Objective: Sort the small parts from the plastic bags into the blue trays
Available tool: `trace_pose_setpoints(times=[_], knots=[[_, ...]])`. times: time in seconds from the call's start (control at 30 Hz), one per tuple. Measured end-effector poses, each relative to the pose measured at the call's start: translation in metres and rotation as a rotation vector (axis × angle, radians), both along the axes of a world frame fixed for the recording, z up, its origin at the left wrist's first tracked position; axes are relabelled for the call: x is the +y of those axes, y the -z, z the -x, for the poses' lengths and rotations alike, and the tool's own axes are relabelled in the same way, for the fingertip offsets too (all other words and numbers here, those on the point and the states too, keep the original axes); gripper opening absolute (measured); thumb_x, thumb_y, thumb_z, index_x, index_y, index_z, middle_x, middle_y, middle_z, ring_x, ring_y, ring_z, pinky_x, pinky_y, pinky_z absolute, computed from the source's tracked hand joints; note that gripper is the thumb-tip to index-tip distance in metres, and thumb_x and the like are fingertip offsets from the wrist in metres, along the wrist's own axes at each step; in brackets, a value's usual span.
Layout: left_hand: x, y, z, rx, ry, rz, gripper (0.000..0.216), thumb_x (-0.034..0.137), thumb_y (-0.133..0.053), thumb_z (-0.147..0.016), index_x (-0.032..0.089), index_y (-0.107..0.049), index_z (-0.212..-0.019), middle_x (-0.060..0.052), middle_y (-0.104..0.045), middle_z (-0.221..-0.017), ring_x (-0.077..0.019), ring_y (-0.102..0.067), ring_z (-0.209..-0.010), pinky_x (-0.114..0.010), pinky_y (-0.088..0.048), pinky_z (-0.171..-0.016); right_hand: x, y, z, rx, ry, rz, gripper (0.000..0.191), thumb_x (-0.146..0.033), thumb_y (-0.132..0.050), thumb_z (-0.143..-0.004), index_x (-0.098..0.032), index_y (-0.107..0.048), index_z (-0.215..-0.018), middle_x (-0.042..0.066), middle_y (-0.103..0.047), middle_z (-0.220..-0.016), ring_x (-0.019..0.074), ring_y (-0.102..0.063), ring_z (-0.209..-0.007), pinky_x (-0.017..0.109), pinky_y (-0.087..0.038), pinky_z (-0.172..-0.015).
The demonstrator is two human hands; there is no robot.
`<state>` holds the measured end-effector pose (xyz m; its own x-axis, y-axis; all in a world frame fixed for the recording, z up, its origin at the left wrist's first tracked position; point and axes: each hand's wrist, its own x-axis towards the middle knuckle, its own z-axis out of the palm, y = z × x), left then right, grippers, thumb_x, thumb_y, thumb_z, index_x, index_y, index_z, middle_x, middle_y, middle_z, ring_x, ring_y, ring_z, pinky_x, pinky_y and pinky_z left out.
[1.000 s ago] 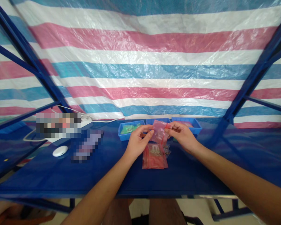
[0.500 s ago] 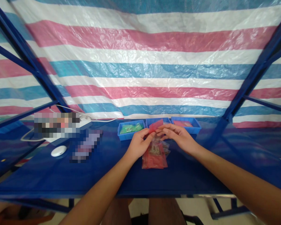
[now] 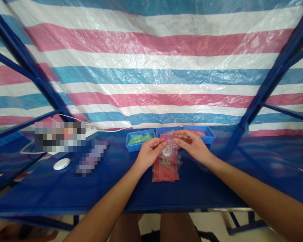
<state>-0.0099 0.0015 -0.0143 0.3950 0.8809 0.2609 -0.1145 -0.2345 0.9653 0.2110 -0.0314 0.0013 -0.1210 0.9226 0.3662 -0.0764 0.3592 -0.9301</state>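
Both hands hold one small pink plastic bag (image 3: 168,145) over the blue table (image 3: 116,181). My left hand (image 3: 148,154) pinches its left top edge with thumb and fingers closed. At the bag's right top edge my right hand (image 3: 192,144) is closed on it too. Small pale parts show through the bag. Under it lies a pile of pink bags (image 3: 165,169) flat on the table.
Three blue trays stand at the back: a left tray (image 3: 138,138) with green bags, a middle tray (image 3: 166,129), a right tray (image 3: 204,131) with pink bags. A white round object (image 3: 62,163) and white cables (image 3: 96,127) lie at the left. Blue frame bars and a striped tarpaulin surround the table.
The pink bag was held up and spread between both hands; the hands have come closer together and lowered it toward the pile. The view has shifted slightly.
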Motion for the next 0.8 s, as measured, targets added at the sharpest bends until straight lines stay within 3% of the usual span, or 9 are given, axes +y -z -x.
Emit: trace_pose_setpoints(times=[0.2, 0.3, 0.37, 0.43, 0.5, 0.57, 0.63, 0.73, 0.8], knots=[[-0.007, -0.006, -0.001, 0.083, 0.097, -0.036, 0.034, 0.048, -0.077, -0.09, 0.014, -0.074, -0.095, -0.005, -0.077, -0.09, -0.0167, -0.069, -0.075, -0.027, -0.052, -0.07, -0.006, 0.005, 0.003, -0.136, -0.028, 0.012, 0.033, -0.051, -0.08, -0.088, -0.027, -0.073, -0.11, 0.001, -0.075, -0.087, 0.0203, -0.068, -0.073, 0.034, -0.053, -0.067], [-0.006, -0.004, -0.001, 0.072, 0.095, -0.054, 0.035, 0.047, -0.076, -0.092, 0.016, -0.073, -0.109, -0.008, -0.078, -0.098, -0.0193, -0.073, -0.084, -0.029, -0.055, -0.075, -0.008, 0.003, 0.001, -0.302, 0.072, -0.115, 0.044, -0.05, -0.074, -0.093, -0.032, -0.069, -0.132, 0.0, -0.071, -0.076, 0.0205, -0.062, -0.063, 0.034, -0.049, -0.059], [-0.003, -0.001, -0.001, 0.044, -0.006, -0.102, 0.044, 0.045, -0.076, -0.092, 0.02, -0.067, -0.126, -0.007, -0.077, -0.104, -0.0189, -0.073, -0.087, -0.03, -0.056, -0.079, -0.004, 0.0, -0.008, -0.435, 0.133, -0.219, 0.047, -0.047, -0.068, -0.097, -0.035, -0.065, -0.143, 0.002, -0.075, -0.085, 0.0227, -0.064, -0.067, 0.037, -0.051, -0.064], [0.001, 0.0, 0.001, 0.026, -0.138, -0.163, 0.052, 0.043, -0.076, -0.093, 0.022, -0.06, -0.137, -0.007, -0.075, -0.108, -0.0163, -0.073, -0.085, -0.029, -0.056, -0.08, 0.004, -0.005, -0.024, -0.545, 0.225, -0.33, 0.037, -0.044, -0.058, -0.102, -0.035, -0.073, -0.134, 0.004, -0.078, -0.099, 0.0251, -0.068, -0.076, 0.04, -0.054, -0.073], [0.005, 0.0, 0.003, 0.021, -0.226, -0.2, 0.051, 0.043, -0.074, -0.095, 0.021, -0.058, -0.138, -0.006, -0.073, -0.107, -0.0143, -0.071, -0.081, -0.028, -0.055, -0.077, 0.015, -0.01, -0.046, -0.61, 0.426, -0.386, 0.035, -0.04, -0.052, -0.104, -0.029, -0.077, -0.125, 0.007, -0.079, -0.105, 0.0276, -0.071, -0.086, 0.043, -0.054, -0.082], [0.007, 0.0, 0.004, 0.013, -0.252, -0.208, 0.048, 0.044, -0.071, -0.097, 0.02, -0.058, -0.136, -0.006, -0.073, -0.103, -0.0142, -0.07, -0.079, -0.027, -0.053, -0.073, 0.025, -0.014, -0.069, -0.711, 0.672, -0.401, 0.035, -0.037, -0.051, -0.102, -0.023, -0.077, -0.121, 0.011, -0.078, -0.106, 0.0295, -0.071, -0.091, 0.043, -0.053, -0.085], [0.006, 0.0, 0.005, 0.015, -0.243, -0.212, 0.046, 0.043, -0.069, -0.098, 0.019, -0.057, -0.137, -0.005, -0.073, -0.1, -0.0143, -0.07, -0.079, -0.027, -0.053, -0.072, 0.032, -0.017, -0.087, -0.863, 0.811, -0.404, 0.035, -0.033, -0.05, -0.101, -0.019, -0.076, -0.12, 0.015, -0.076, -0.11, 0.0316, -0.07, -0.096, 0.044, -0.052, -0.089], [0.004, -0.002, 0.004, 0.034, -0.221, -0.221, 0.046, 0.043, -0.067, -0.1, 0.02, -0.057, -0.137, -0.005, -0.073, -0.1, -0.0139, -0.07, -0.077, -0.027, -0.053, -0.071, 0.036, -0.019, -0.098, -0.97, 0.897, -0.381, 0.034, -0.032, -0.051, -0.098, -0.018, -0.076, -0.116, 0.017, -0.075, -0.11, 0.0322, -0.069, -0.096, 0.043, -0.051, -0.088], [0.003, -0.002, 0.003, 0.046, -0.217, -0.227, 0.045, 0.044, -0.066, -0.1, 0.02, -0.057, -0.137, -0.005, -0.074, -0.1, -0.0137, -0.07, -0.077, -0.027, -0.053, -0.072, 0.038, -0.018, -0.099, -0.924, 0.884, -0.371, 0.033, -0.034, -0.053, -0.097, -0.018, -0.076, -0.114, 0.016, -0.077, -0.107, 0.0305, -0.07, -0.091, 0.041, -0.052, -0.086]])
